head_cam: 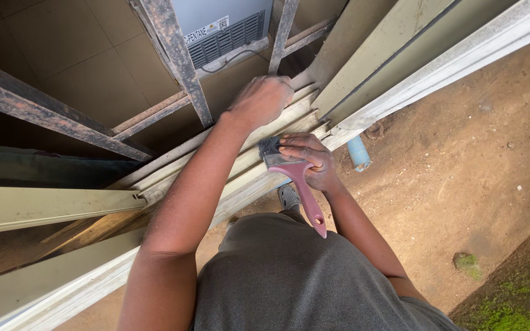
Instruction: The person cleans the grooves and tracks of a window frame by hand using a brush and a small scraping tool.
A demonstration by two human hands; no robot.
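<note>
Holding a paintbrush (294, 178) with a long pink handle, the right hand (308, 160) has its fingers closed around it, and the dark bristles sit on the pale metal window frame (240, 162). The left hand (261, 99) grips the frame just above, fingers curled shut. Rusty rough bars (173, 55) cross close by. Bare brown dirt ground (461, 153) lies open on the right.

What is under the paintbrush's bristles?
The bristles of the paintbrush, held by the right hand, rest on the pale window frame rail. The contact area itself is covered.
</note>
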